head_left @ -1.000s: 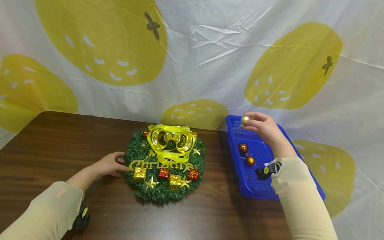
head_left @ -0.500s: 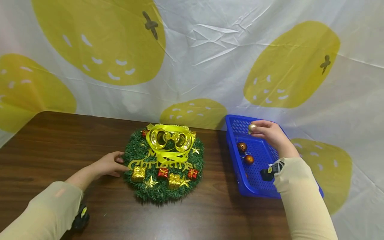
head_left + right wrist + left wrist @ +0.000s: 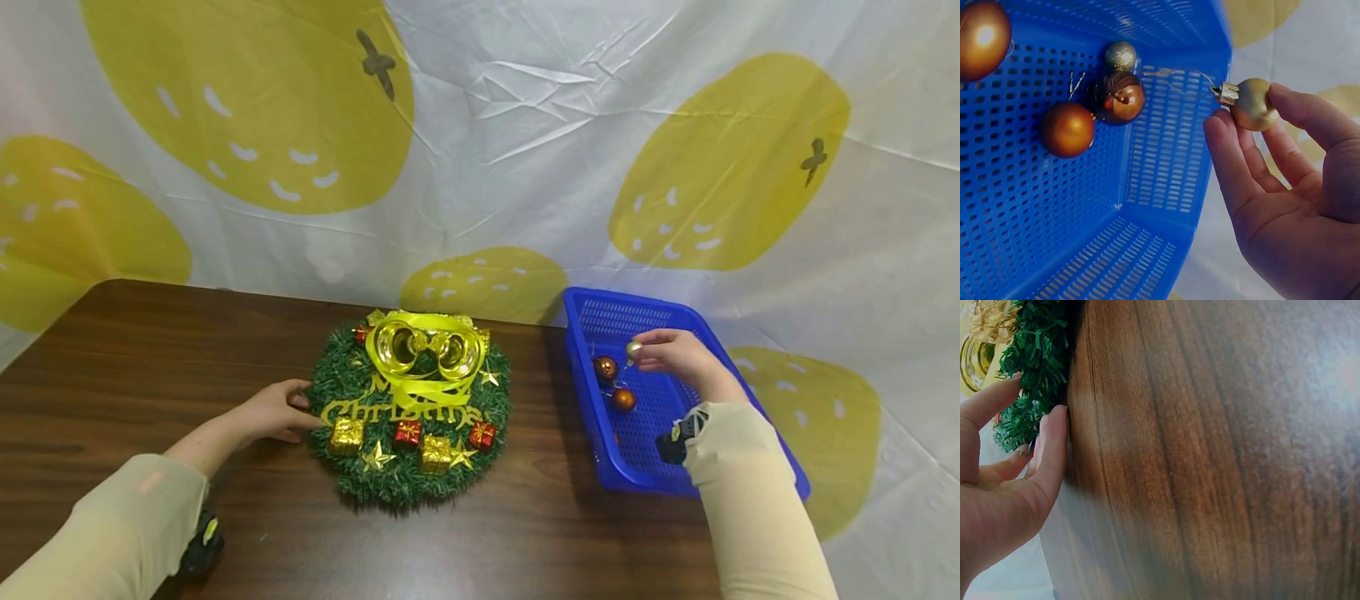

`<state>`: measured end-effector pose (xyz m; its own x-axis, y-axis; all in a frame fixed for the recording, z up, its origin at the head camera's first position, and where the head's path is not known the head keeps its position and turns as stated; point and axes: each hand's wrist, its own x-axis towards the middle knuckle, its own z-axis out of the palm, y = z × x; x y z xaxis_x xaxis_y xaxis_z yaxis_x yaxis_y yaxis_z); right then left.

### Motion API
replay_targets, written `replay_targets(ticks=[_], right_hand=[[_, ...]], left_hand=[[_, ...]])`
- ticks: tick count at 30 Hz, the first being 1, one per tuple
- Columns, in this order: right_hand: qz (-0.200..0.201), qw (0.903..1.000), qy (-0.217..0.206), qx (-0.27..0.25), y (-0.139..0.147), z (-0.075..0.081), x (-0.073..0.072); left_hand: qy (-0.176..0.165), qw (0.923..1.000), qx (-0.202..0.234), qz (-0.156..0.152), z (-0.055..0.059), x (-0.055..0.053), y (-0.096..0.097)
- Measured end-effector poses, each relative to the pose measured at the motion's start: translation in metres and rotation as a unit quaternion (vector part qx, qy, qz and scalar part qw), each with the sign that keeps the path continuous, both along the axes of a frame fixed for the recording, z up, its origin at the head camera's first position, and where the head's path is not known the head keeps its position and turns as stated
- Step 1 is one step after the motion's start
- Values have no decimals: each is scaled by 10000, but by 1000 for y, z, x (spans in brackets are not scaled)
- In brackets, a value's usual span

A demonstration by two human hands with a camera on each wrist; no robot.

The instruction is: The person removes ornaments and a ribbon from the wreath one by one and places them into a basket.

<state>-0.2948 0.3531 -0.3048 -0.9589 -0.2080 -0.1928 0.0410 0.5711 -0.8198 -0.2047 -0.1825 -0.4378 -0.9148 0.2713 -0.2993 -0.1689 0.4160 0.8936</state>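
A green Christmas wreath (image 3: pixel 333 379) lies on the table, bearing gold bells (image 3: pixel 459 354) with a yellow ribbon, gold lettering, stars and small gift boxes. At its left edge, my left hand (image 3: pixel 270 412) holds the greenery between thumb and fingers, as the left wrist view shows. Over the blue basket (image 3: pixel 588 417), my right hand (image 3: pixel 678 358) pinches a small gold bauble (image 3: pixel 1254 106) with thumb and fingertips. The bauble's metal cap and thread loop point away from the palm.
Several baubles lie in the basket: a matte orange one (image 3: pixel 1067 129), a shiny copper one (image 3: pixel 1124 100) and a small pale gold one (image 3: pixel 1121 55) among them. A white curtain (image 3: pixel 517 192) with yellow fruit prints hangs behind the brown wooden table (image 3: pixel 187 358).
My right hand has moved lower and slightly right, bringing the gold bauble down over the basket. The left hand and the wreath have stayed in place.
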Motion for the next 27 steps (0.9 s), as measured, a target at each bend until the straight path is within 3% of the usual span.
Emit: replay_targets(ticks=[11,23,27], right_hand=[[-4,9995,-55,325,-13,8,0],[363,9984,39,-428,-71,23,-9],[383,9982,-21,-453,-93,25,-10]], left_hand=[[1,10000,-21,-16,1,1,-2],[18,10000,-14,-7,2,2,-1],[7,10000,-23,5,2,2,0]])
